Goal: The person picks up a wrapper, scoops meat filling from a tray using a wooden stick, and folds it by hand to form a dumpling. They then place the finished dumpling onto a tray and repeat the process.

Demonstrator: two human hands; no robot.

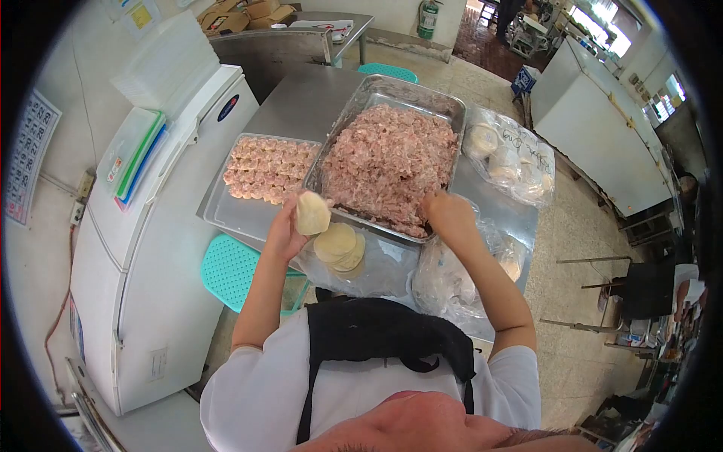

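Observation:
My left hand (283, 235) holds up a round, pale dumpling wrapper (312, 214) near the front left corner of a deep metal pan (460, 113). Pink minced meat (392, 162) fills much of that pan. Closed fingers of my right hand (449, 214) reach into the meat's front right edge; what they grip is hidden. Below my left hand, loose wrappers (337, 242) overlap on a plastic sheet (388, 267). Rows of filled dumplings (269, 167) sit on a clear tray (235, 214) left of the pan.
Bags of round wrappers (512, 158) lie right of the pan, and a crumpled plastic bag (448, 275) is at the front. A white freezer (166, 248) stands on the left. Turquoise stools (237, 275) are beside the steel table (297, 94). Another white freezer (595, 120) stands to the right.

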